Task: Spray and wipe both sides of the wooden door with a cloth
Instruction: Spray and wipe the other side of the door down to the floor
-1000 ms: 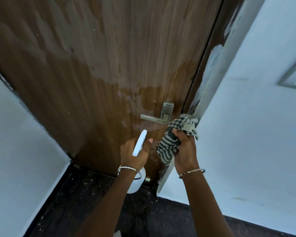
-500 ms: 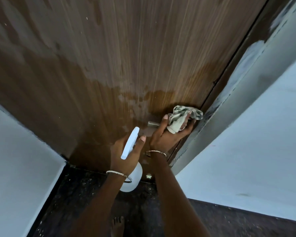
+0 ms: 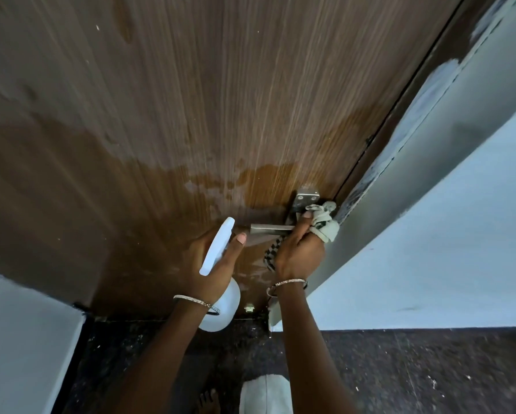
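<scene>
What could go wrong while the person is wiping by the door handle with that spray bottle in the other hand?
1. The cloth is bunched in the right hand against the door handle, so a loose end might snag on the lever.
2. The left hand grips the spray bottle pointing at the wooden door, so a squeeze could spray the wiped wood again.

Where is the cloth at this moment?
In the head view, the cloth is bunched in the right hand, pressed against the door handle near the right edge of the wooden door, beside the frame.
</scene>
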Action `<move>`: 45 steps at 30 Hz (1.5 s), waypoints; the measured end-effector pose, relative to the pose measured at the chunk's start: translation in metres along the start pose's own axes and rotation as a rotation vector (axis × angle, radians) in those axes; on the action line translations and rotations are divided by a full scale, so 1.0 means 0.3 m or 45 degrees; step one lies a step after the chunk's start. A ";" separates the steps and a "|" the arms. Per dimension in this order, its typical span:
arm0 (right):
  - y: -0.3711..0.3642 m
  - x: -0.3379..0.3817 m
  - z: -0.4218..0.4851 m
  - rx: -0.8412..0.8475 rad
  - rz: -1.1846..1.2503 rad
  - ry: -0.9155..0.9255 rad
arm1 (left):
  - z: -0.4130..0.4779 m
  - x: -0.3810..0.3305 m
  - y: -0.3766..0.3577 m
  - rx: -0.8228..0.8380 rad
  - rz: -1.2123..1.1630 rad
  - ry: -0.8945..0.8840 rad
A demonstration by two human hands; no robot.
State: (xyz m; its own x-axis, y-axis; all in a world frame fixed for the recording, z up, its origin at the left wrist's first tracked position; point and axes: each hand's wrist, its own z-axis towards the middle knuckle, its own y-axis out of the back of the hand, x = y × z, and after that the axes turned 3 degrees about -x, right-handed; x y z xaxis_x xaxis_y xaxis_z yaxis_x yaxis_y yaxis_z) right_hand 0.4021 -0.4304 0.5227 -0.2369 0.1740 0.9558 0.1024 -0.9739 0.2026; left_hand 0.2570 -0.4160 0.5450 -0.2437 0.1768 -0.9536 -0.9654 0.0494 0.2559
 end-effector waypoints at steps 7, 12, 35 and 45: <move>0.030 0.067 -0.025 0.144 -0.122 0.331 | -0.006 -0.011 -0.012 0.037 -0.004 -0.059; 0.048 0.006 -0.028 0.214 -0.344 0.614 | 0.019 0.035 -0.004 0.062 0.014 -0.116; -0.061 0.083 -0.158 -0.117 0.080 0.064 | 0.063 0.085 0.080 -0.052 0.004 0.154; 0.022 0.053 -0.196 0.244 -0.474 0.911 | 0.057 0.040 0.034 -0.058 -0.007 0.009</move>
State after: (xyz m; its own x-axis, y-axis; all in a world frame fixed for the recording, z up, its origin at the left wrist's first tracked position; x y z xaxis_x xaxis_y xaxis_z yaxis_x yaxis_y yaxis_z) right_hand 0.3422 -0.4427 0.5267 -0.8387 0.2822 0.4658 0.0434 -0.8179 0.5737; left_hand 0.2458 -0.3966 0.5388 -0.2386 0.1700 -0.9561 -0.9700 0.0057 0.2431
